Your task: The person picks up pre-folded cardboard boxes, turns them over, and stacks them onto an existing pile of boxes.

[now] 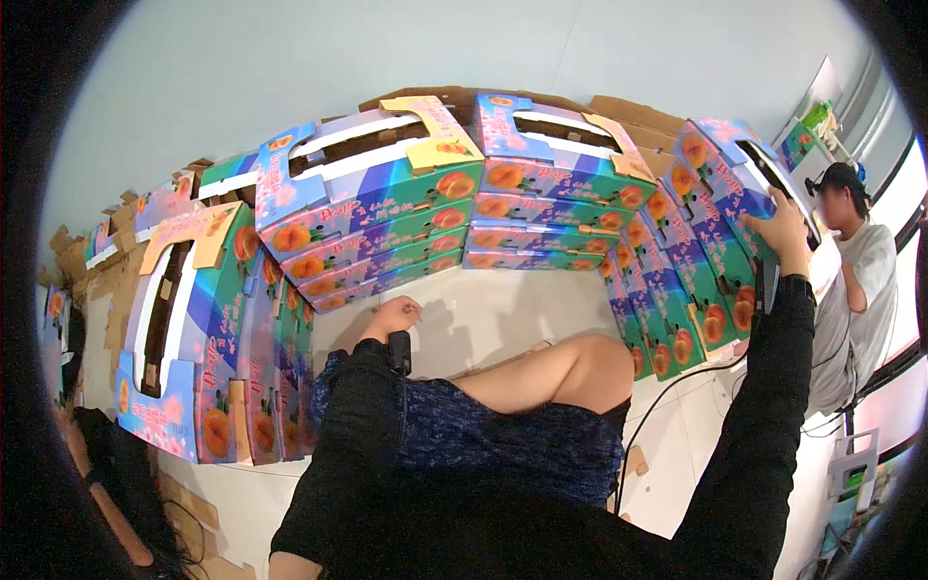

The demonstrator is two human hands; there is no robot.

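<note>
At the right, my right hand [781, 234] grips the upper edge of a peach-printed cardboard fruit box [710, 188]. The thumb lies on the printed side and the fingers reach to the top opening. This box tops a stack of like boxes [660, 300] and looks tilted. Over the floor in the middle, my left hand [394, 316] is loosely closed, with nothing visible in it. It is nearest the middle-left stack, topped by a box [372, 198] with a cut-out top opening.
Another stack [551, 198] stands at the back, and one [222, 338] at the near left. Flattened brown cardboard [633, 121] lies behind the stacks. A person [855, 280] is at the right, another person's arm [111, 512] at the lower left. A black cable [667, 391] crosses the floor.
</note>
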